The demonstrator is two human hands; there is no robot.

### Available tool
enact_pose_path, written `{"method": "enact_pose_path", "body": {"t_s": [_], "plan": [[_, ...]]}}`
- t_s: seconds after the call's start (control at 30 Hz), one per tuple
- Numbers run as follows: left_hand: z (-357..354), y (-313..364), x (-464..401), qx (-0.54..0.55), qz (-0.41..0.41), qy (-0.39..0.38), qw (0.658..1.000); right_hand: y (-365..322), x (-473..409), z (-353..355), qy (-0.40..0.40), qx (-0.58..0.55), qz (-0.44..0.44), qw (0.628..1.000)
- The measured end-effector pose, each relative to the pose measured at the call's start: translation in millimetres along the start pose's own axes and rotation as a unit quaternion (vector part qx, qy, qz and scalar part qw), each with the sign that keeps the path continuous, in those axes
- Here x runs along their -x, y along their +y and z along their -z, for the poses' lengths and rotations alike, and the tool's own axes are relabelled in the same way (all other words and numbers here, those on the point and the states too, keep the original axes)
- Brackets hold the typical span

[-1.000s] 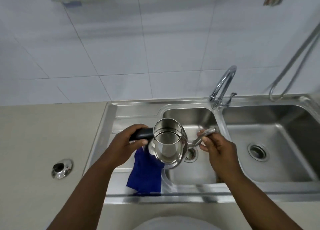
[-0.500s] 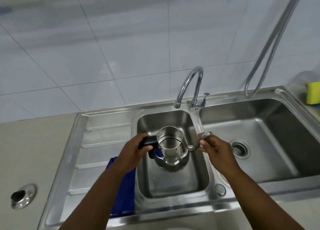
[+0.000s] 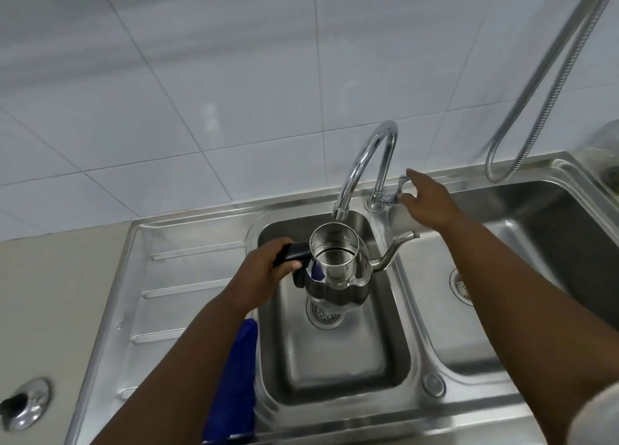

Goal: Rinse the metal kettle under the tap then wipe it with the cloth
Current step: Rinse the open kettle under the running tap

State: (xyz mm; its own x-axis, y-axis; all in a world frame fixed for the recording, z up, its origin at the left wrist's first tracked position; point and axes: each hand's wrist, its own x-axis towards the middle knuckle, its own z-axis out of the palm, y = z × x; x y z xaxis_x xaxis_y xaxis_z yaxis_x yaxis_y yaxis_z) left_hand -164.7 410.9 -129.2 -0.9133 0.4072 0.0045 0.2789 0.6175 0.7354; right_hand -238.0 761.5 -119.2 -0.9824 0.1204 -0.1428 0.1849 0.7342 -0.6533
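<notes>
Kettle (image 3: 338, 277): mirror-bright silver steel, with a black handle (image 3: 294, 252) inside the left grip (image 3: 258, 277). Cloth (image 3: 234, 387): plain deep blue, below that grip. Tap (image 3: 368, 163): polished chrome. Sink (image 3: 187, 277): brushed grey steel. Wall tiles (image 3: 201, 76): pale blue-white, grey grout. Bench (image 3: 50, 310): beige.

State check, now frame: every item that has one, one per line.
kettle: lidless, upright, held over left basin
tap: no water visible
tap lever: right hand at it
left hand: gripping kettle handle
blue cloth: lying on drainboard
lid: on counter
</notes>
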Motion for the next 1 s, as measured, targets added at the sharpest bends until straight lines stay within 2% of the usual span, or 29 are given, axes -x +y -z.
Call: {"method": "enact_pose_path", "body": {"t_s": [0.23, 0.57, 0.63, 0.7, 0.77, 0.87, 1.0], "plan": [[-2.1, -7.0, -10.5, -0.004, 0.004, -0.004, 1.000, 8.4, 12.0, -14.8, 0.065, 0.011, 0.042, 0.997], [-0.7, -7.6, -18.0, -0.011, 0.006, 0.018, 1.000, 26.0, 39.9, -27.2, 0.025, 0.029, 0.062, 0.997], [0.3, -6.3, -20.1, -0.011, 0.001, 0.019, 1.000, 24.3, 48.0, -29.6, 0.038, 0.029, 0.072, 0.996], [1.4, -6.1, -22.2, -0.011, -0.001, 0.019, 1.000, 22.9, 60.6, -35.7, 0.097, -0.001, 0.086, 0.992], [2.5, -6.5, -24.3, -0.010, 0.002, 0.017, 1.000, 20.6, 74.5, -45.2, 0.142, -0.077, 0.079, 0.984], [2.6, -8.5, -27.1, -0.010, 0.004, 0.019, 1.000, 15.8, 87.5, -60.3, 0.102, -0.197, 0.021, 0.975], [1.7, -8.8, -30.2, -0.010, 0.007, 0.025, 1.000, 17.3, 86.6, -71.9, 0.082, -0.242, 0.011, 0.967]]}}
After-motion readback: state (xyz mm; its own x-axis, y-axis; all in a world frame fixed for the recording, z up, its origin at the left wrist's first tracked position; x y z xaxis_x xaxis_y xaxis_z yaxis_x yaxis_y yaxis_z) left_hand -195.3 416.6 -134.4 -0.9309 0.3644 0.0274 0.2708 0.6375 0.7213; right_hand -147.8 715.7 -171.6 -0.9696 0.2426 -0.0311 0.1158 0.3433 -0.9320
